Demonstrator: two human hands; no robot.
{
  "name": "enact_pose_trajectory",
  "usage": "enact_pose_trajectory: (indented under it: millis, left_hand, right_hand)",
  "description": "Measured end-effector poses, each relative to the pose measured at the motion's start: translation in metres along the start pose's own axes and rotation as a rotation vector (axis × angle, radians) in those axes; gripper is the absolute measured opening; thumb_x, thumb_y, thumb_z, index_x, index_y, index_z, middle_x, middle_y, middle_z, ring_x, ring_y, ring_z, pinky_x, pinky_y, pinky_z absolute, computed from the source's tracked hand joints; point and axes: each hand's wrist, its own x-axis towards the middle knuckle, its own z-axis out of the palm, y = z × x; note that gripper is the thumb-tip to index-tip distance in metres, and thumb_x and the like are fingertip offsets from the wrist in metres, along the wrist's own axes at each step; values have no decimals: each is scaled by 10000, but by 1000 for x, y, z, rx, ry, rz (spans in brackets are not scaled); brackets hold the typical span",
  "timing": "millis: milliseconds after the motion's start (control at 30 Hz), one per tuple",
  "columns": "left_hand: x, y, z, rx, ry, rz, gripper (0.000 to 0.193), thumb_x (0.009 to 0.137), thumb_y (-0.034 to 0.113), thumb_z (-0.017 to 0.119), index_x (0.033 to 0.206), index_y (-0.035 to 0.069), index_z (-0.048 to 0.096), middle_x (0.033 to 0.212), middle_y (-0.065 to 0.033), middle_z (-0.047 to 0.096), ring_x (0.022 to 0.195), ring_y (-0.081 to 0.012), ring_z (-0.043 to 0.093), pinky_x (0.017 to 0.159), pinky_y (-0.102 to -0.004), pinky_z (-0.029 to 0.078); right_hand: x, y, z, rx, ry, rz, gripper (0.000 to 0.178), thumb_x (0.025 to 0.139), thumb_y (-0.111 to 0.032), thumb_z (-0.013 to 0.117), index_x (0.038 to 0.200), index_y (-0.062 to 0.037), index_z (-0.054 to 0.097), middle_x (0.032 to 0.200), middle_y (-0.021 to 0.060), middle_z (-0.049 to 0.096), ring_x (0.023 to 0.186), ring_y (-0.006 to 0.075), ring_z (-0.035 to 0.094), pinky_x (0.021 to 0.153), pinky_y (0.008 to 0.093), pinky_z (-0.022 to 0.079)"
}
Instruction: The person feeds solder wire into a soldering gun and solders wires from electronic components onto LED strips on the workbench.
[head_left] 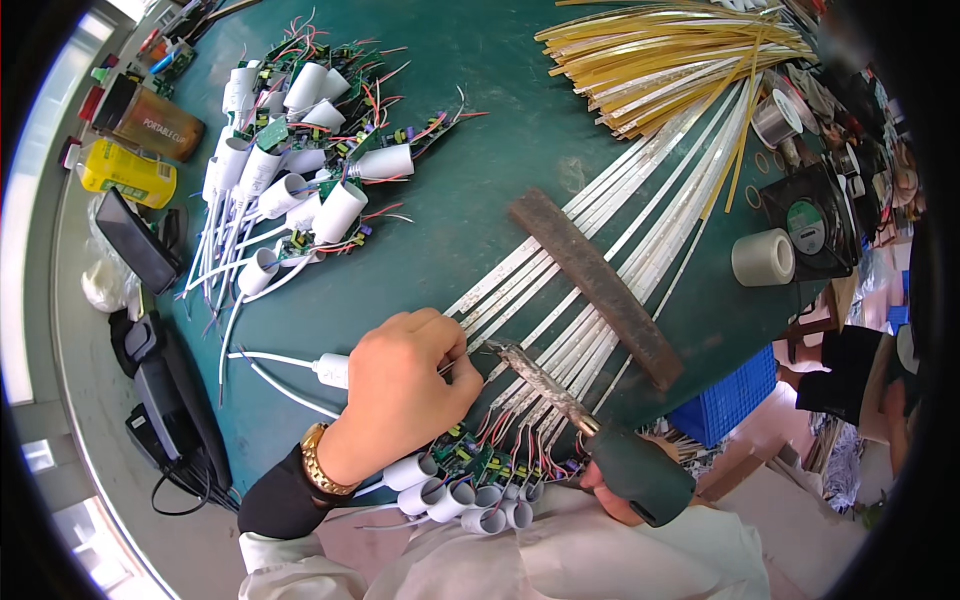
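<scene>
My left hand (400, 380) is closed in a pinch at the near ends of long white LED strips (520, 290); what lies between its fingertips is hidden. A white cylinder (331, 370) with a white cable sticks out from under that hand. Gripped in my right hand (610, 497), mostly hidden behind the handle, is a soldering iron (640, 470) with a dark green handle. Its tip points up-left, close to my left fingertips. Red wires join several strip ends to green circuit boards with white cylinders (455, 498) at the table's near edge.
A rusty metal bar (595, 285) lies across the strips, which fan out to a yellow-backed bundle (670, 70). More wired cylinders (290, 160) are piled far left. Jar (148, 118), yellow bottle (130, 172) and phone (138, 238) line the left; solder spools (776, 120) and tape roll (763, 258) stand right.
</scene>
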Motion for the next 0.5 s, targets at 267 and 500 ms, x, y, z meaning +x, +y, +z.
enact_pose_trajectory:
  millis: [267, 500]
  left_hand:
    - [1, 1, -1, 12, 1, -3, 86, 619, 10, 677, 665, 34, 609, 643, -71, 567, 550, -201, 550, 512, -311, 443]
    - [2, 3, -3, 24, -17, -15, 73, 624, 13, 677, 662, 34, 618, 646, -67, 581, 539, -187, 557, 509, -301, 448]
  right_hand:
    - [-2, -4, 2, -1085, 85, -993, 117, 819, -58, 682, 900, -11, 614, 798, 90, 627, 721, 208, 642, 658, 299, 536]
    - [-5, -5, 7, -965, 146, -760, 123, 837, -79, 649, 918, -15, 583, 832, 80, 623, 779, 163, 635, 684, 285, 527]
